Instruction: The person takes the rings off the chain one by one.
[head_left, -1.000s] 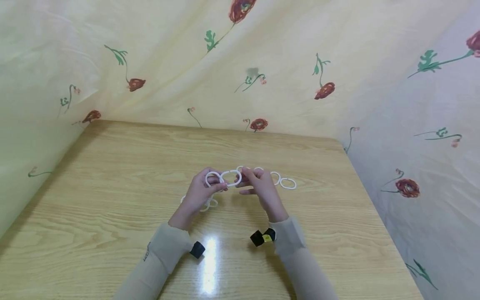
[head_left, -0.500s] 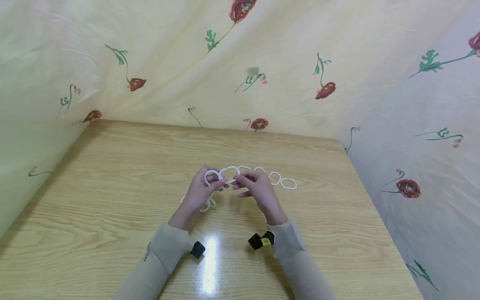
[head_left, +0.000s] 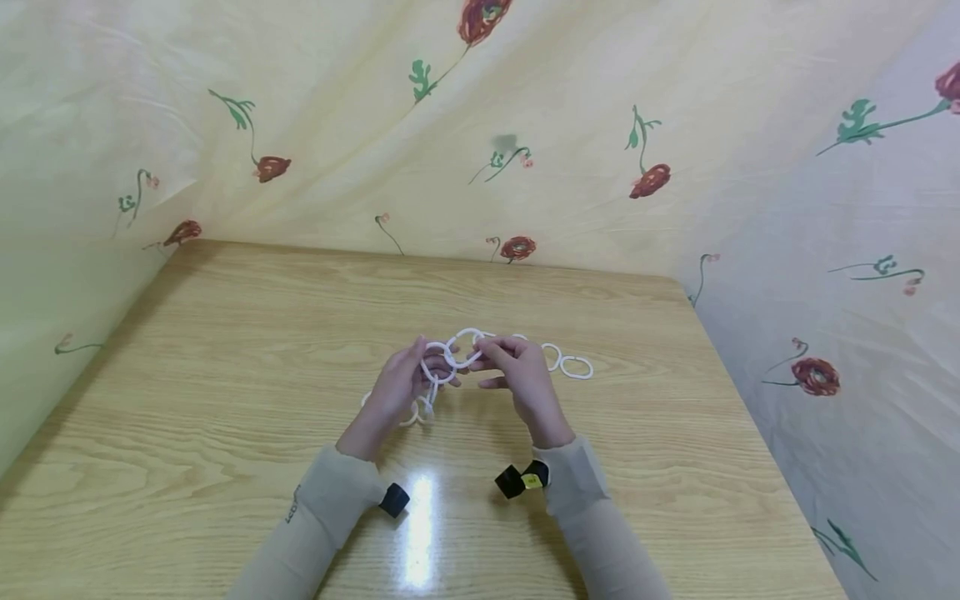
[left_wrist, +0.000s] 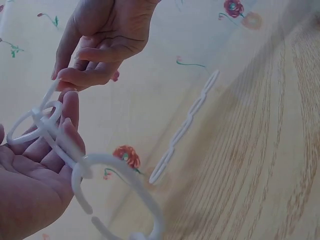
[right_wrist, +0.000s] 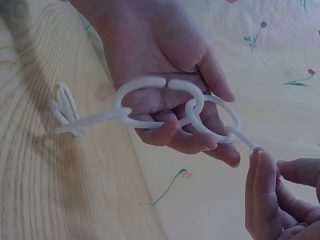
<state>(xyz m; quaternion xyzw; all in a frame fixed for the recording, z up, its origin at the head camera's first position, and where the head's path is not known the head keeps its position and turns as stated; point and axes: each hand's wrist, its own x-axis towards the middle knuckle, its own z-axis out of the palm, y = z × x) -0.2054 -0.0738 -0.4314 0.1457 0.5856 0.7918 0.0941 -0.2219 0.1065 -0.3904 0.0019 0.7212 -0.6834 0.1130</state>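
Observation:
White plastic chain links (right_wrist: 142,83), each an oval with a small gap, hang joined between my hands. My left hand (head_left: 393,387) is turned palm up with relaxed fingers, and the links lie across them. Its thumb stands apart from the plastic in the right wrist view. With thumb and fingertips, my right hand (head_left: 525,383) pinches the end link (right_wrist: 245,137). From the left hand the chain drops to several more links (right_wrist: 70,100) by the tabletop, partly hidden behind that hand in the head view.
A separate row of white links (left_wrist: 180,131) lies on the wooden table (head_left: 300,300), behind and right of my right hand. Flower-printed cloth (head_left: 337,125) rises along the table's back and sides. Dark wrist cameras sit at both cuffs.
My left thumb has let go of the links, which now rest on the fingers. The right hand has taken a pinch on the end link, and the chain has tilted and dropped slightly.

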